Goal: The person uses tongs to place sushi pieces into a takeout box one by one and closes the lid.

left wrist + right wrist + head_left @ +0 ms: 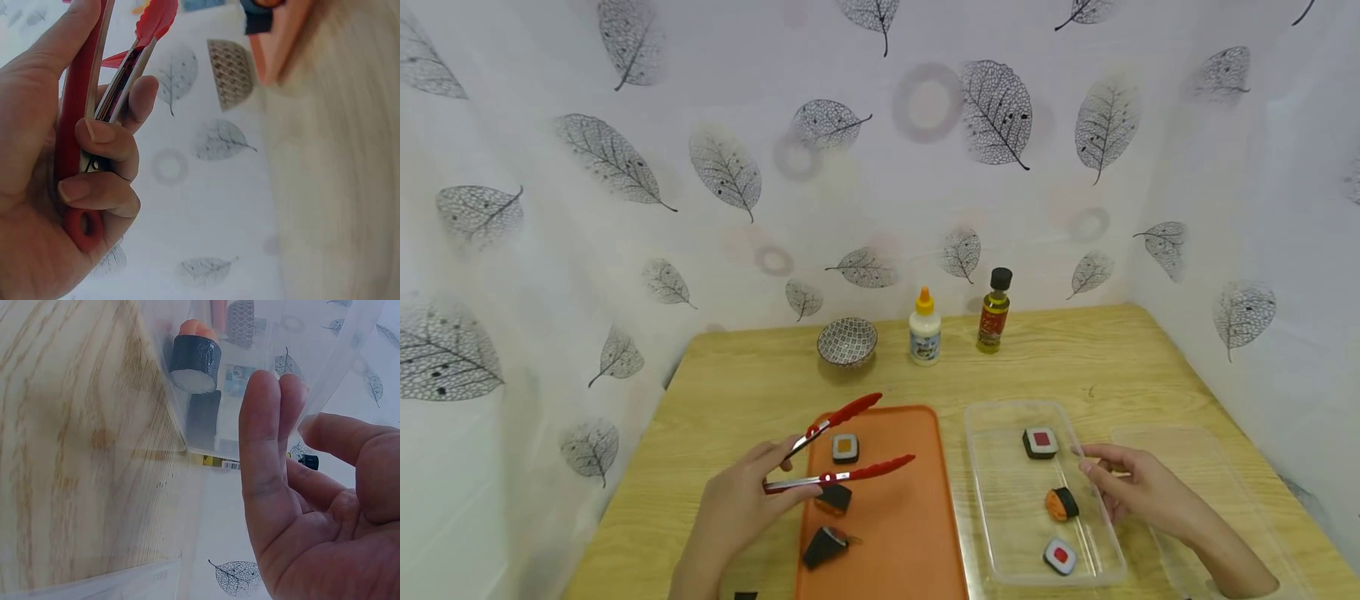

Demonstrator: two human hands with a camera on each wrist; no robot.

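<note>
My left hand [730, 500] [94, 162] grips red-tipped tongs [872, 469] [75, 112], whose arms are spread over the orange tray [917, 533], nothing between the tips. On the tray's left side lie a square sushi piece with an orange centre [845, 448] and two dark-wrapped pieces [826, 546], one partly behind the hand. The clear container [1017, 575] holds a square red-centred piece [1040, 442], an orange-topped dark-banded piece [1062, 504] [195, 362] and a pale red-centred roll [1060, 556]. My right hand [1157, 500] [312, 506] pinches the container's right rim with thumb and fingers.
A patterned bowl [847, 342], a white bottle with a yellow cap [925, 337] and a dark-capped oil bottle [992, 321] stand at the back. A clear lid-like sheet [1217, 500] lies under and beyond my right forearm. A leaf-patterned curtain surrounds the table.
</note>
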